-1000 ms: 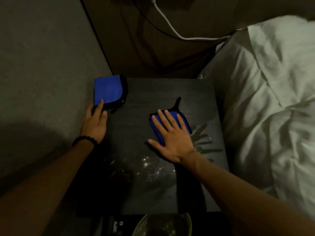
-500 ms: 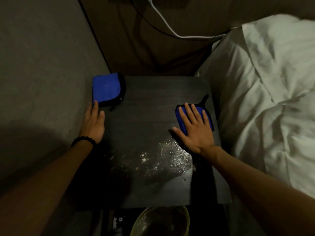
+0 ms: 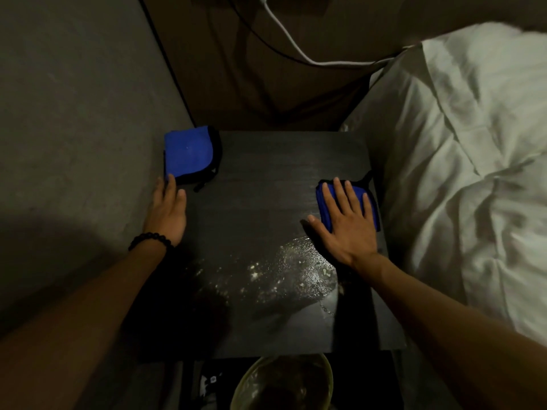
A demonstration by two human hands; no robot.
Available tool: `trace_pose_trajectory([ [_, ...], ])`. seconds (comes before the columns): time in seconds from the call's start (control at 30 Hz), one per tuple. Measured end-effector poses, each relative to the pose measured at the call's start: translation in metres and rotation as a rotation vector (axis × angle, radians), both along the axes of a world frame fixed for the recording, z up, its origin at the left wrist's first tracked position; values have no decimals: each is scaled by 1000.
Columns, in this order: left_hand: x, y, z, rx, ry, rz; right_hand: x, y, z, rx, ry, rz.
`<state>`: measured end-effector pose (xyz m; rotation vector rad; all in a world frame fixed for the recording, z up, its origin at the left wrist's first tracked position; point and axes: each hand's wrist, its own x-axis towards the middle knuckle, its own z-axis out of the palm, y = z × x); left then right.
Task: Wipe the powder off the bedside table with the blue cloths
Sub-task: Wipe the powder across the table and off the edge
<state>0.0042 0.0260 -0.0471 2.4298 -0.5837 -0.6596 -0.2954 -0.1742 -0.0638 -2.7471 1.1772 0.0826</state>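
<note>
Right hand [image 3: 346,229] lies flat with fingers spread, pressing one blue cloth [image 3: 367,199] onto the dark worktop [image 3: 266,179] near its right edge, just beside the white bed [image 3: 458,173]. Left hand [image 3: 167,211] rests open and flat at the worktop's left edge, fingertips touching the second blue cloth [image 3: 189,153], which lies folded at the far left corner. Powder [image 3: 284,270] speckles the surface right beside the right hand's wrist, toward the near edge.

A single head-worn camera looks steeply down, close over the worktop [image 3: 266,173], its near edge toward the wearer.
</note>
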Motion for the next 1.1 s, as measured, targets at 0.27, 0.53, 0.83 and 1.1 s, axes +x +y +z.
trace_pose_trajectory([
  [0.27,-3,-2,-2,-18,43,36,-5,13,1,48,-42,-211],
  [0.53,-3,-2,-3,-23,55,49,-8,30,2,40,-52,-332],
  [0.83,-3,-4,-6,12,12,64,-12,51,1,49,-34,-383],
  [1.1,-3,-2,-6,-114,-24,95,-15,75,-5,2,-60,-313],
])
